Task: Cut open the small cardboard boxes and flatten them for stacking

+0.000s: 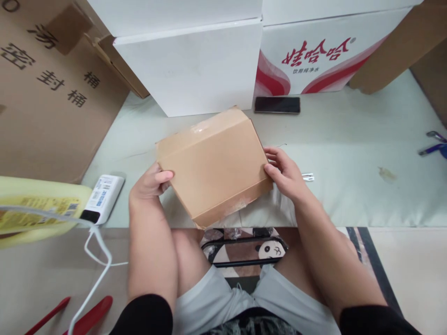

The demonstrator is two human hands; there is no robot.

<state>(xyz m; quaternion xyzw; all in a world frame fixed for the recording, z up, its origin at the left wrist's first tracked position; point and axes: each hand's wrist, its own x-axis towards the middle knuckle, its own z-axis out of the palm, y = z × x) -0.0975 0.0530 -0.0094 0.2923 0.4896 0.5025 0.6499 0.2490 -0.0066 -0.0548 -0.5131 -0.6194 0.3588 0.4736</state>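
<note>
A flat brown cardboard box (216,163) is tilted in front of me, between my two hands, over the front edge of the pale green surface. Bits of clear tape show on its far and near flaps. My left hand (153,180) grips the left edge, thumb on top and fingers underneath. At the right edge, my right hand (282,171) holds on with its thumb on top; its fingers are along the side. What lies inside the box, if anything, is hidden.
White cartons (195,70) stand behind the box, with a black phone (277,105) at their foot. A white device (106,195) lies left, beside a yellow package (42,209) and a white cable (104,256). Blue-handled scissors (435,146) lie far right. A large carton (52,107) stands left.
</note>
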